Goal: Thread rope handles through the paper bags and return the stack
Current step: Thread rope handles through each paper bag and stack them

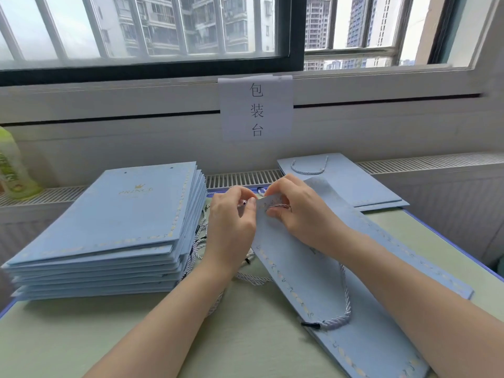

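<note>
Stack of paper bags [114,222]: pale blue, gold crown and "PRINCE" lettering on top face, border of small cream-yellow leaf shapes along edges. Held bag [321,271]: same pale blue, same cream leaf border. Rope handle [344,298]: twisted white-and-pale-blue cord, black tip. Loose ropes [197,246] beside stack: same twisted white-blue, black tips. Finished bags [351,184] at rear: plain pale blue, white-blue rope loop. Table [152,336]: pale green, blue edge. Paper sign [256,110]: white, black characters. Bottle [13,170]: light green. Window frame [296,34]: black.
</note>
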The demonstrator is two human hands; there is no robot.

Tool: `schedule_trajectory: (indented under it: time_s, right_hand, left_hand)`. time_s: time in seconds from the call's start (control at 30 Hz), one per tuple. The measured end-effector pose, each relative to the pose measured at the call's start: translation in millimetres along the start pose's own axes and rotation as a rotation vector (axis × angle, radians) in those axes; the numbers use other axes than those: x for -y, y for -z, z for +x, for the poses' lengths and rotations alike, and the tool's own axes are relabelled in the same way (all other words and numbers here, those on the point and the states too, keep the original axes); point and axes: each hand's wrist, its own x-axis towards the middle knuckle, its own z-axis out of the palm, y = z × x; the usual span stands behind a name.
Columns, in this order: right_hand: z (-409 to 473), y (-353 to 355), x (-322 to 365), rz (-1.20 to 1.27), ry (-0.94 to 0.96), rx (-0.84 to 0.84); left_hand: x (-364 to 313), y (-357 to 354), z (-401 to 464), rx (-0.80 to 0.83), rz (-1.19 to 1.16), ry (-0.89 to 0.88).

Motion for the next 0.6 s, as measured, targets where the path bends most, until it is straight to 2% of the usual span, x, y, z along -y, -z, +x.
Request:
schedule_trajectory:
  time_s: [0.17, 0.37, 0.6]
  right_hand:
    - [-1.3, -2.8, 0.6, -0.001, 0.059, -0.04]
    - [-1.9, -2.5, 2.3, 0.042, 0.08, -0.064]
    - [0.5, -3.3, 3.7, 0.038, 0.09, -0.06]
  left_hand:
    - [5.5, -5.2, 1.6, 0.128, 0.091, 0.009]
    - [-8.1, 4.0, 5.8, 0.17, -0.2, 0.18]
    - [-8.5, 8.8, 8.4, 0.148, -0.298, 0.339]
